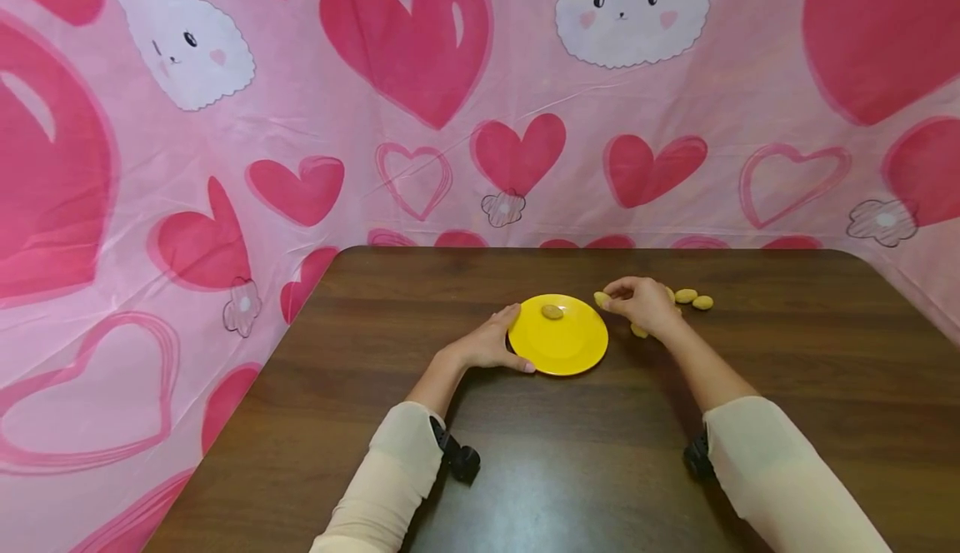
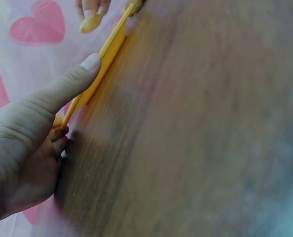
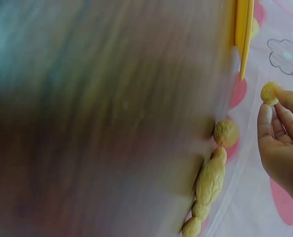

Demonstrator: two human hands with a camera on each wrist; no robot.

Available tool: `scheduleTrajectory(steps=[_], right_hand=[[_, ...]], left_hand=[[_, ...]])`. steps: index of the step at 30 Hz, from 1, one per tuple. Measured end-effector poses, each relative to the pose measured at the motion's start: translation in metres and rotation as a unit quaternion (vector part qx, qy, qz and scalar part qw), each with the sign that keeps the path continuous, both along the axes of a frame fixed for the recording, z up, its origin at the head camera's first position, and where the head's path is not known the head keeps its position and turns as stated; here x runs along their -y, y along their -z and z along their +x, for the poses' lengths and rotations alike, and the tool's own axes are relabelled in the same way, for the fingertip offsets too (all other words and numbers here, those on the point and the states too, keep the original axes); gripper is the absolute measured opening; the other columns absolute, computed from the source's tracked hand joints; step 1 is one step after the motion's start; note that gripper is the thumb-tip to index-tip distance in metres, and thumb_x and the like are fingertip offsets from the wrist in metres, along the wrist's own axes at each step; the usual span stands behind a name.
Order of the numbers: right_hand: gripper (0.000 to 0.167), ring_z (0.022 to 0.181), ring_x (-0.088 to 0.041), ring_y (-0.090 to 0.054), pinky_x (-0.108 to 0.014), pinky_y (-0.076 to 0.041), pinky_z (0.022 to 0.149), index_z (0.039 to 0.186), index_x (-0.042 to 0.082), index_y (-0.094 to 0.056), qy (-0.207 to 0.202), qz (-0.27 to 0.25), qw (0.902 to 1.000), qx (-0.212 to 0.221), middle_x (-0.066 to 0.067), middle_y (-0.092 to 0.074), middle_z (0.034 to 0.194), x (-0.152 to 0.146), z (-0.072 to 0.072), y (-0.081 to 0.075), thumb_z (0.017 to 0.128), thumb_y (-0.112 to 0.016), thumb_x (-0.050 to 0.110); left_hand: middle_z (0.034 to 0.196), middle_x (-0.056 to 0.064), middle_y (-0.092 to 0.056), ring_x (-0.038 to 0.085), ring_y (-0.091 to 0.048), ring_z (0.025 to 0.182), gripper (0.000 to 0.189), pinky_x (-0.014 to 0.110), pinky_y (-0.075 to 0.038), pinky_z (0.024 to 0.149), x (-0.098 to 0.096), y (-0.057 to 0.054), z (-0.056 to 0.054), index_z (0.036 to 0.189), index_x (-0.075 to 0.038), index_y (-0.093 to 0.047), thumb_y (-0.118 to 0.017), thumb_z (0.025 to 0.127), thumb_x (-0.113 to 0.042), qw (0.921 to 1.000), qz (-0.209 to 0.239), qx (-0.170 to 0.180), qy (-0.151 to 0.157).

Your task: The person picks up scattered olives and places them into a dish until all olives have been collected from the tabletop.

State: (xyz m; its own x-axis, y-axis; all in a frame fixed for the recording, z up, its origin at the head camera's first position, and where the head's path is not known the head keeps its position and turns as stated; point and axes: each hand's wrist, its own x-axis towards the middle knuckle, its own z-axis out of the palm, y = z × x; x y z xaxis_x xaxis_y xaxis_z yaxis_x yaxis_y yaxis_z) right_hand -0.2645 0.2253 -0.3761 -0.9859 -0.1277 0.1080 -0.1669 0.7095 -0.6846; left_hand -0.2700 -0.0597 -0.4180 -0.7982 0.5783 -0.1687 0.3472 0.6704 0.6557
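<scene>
My left hand [image 1: 491,343] holds the left edge of a round yellow plate [image 1: 558,353], thumb at the front rim and fingers round the far left side. On the plate lies one small oval, tan-yellow piece [image 1: 552,312]. Just beyond the plate's right rim, my right hand [image 1: 647,303] pinches a similar wrinkled, nut-like piece [image 3: 270,93] between thumb and fingertips, raised above the table. Several more wrinkled oval pieces [image 3: 210,180] lie on the table beneath and right of that hand, some partly hidden by it in the head view.
The brown wooden table [image 1: 570,461] runs to a straight far edge with rounded corners. A pink cloth [image 1: 450,145] printed with hearts and white animal faces hangs behind it and on the left. Black wrist cameras [image 1: 461,459] sit at both cuffs.
</scene>
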Motion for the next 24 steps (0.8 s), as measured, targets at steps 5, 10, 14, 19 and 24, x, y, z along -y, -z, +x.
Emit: scheduleTrajectory(steps=[5,10,14,19,24], right_hand=[[0.026,0.081,-0.024,-0.060,-0.029,-0.048,0.069,0.102,-0.005,-0.065,-0.009,-0.008,0.9999,0.005,-0.014,-0.067,0.090,0.008,-0.001,0.001,0.084,-0.068,0.013],[0.025,0.079,-0.023,-0.060,-0.028,-0.049,0.068,0.101,-0.004,-0.066,-0.008,-0.010,0.9998,0.013,-0.013,-0.067,0.089,0.015,-0.004,0.003,0.084,-0.068,0.014],[0.024,0.078,-0.022,-0.059,-0.030,-0.050,0.069,0.102,-0.004,-0.066,-0.011,-0.012,0.9995,0.028,-0.014,-0.066,0.089,0.022,-0.009,0.005,0.085,-0.066,0.013],[0.024,0.082,-0.023,-0.059,-0.029,-0.051,0.068,0.103,-0.005,-0.065,-0.010,-0.018,0.9988,0.045,-0.015,-0.065,0.091,0.031,-0.015,0.008,0.085,-0.066,0.010],[0.024,0.083,-0.025,-0.059,-0.029,-0.051,0.067,0.104,-0.004,-0.066,-0.014,0.000,0.9989,0.046,-0.014,-0.066,0.092,0.039,-0.017,0.009,0.085,-0.066,0.010]], left_hand=[[0.155,0.002,-0.008,0.022,-0.007,0.140,0.108,0.041,-0.012,0.110,0.000,0.000,0.000,0.150,-0.013,-0.009,-0.075,0.071,-0.047,1.0000,-0.004,-0.001,0.000],[0.154,0.002,-0.008,0.022,-0.007,0.140,0.108,0.041,-0.012,0.110,-0.001,0.001,-0.001,0.150,-0.013,-0.009,-0.075,0.071,-0.047,1.0000,-0.001,-0.002,0.001],[0.154,0.003,-0.009,0.023,-0.008,0.140,0.109,0.041,-0.012,0.110,-0.001,0.001,-0.001,0.150,-0.013,-0.009,-0.076,0.070,-0.047,1.0000,-0.001,-0.002,0.001],[0.154,0.003,-0.008,0.022,-0.007,0.140,0.111,0.039,-0.012,0.110,-0.002,0.001,-0.002,0.149,-0.012,-0.008,-0.076,0.070,-0.048,1.0000,-0.007,-0.006,0.002],[0.154,0.004,-0.008,0.022,-0.007,0.139,0.111,0.040,-0.012,0.110,-0.001,0.001,-0.003,0.149,-0.011,-0.008,-0.076,0.070,-0.049,1.0000,-0.003,-0.006,0.004]])
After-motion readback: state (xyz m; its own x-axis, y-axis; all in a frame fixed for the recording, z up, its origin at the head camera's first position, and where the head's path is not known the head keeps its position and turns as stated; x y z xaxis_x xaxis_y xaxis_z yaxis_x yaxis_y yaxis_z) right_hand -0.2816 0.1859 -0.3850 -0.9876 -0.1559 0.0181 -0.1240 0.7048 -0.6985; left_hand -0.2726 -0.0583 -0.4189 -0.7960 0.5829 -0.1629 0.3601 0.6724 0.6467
